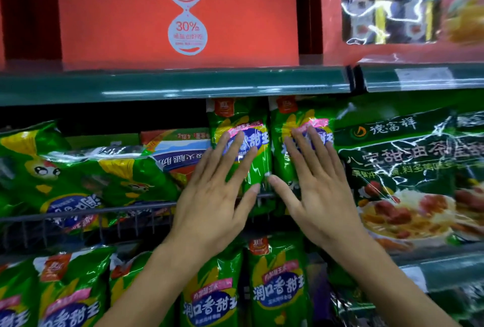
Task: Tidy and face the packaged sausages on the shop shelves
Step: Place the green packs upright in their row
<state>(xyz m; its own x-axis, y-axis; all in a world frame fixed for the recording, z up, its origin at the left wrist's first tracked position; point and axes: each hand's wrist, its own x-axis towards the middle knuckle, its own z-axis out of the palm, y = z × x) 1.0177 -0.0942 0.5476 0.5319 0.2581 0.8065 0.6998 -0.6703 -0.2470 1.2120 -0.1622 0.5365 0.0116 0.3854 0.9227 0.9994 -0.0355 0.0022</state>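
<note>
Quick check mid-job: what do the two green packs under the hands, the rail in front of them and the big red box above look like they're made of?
Two green packs: glossy plastic film, judging by bright glare streaks and crinkles. Rail: thin dark bars, probably coated metal wire; the finish is hard to tell. Red box: flat, matte, sharp-edged face, likely printed cardboard. Left hand and right hand press flat on the packs.

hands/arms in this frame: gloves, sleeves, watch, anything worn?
Nothing worn that shows. The left hand and right hand are bare: no gloves, rings or tape. Both forearms are uncovered down to the frame's bottom edge, with no sleeve cuff, watch or wristband in view. Fingernails are short and unpainted.
</note>
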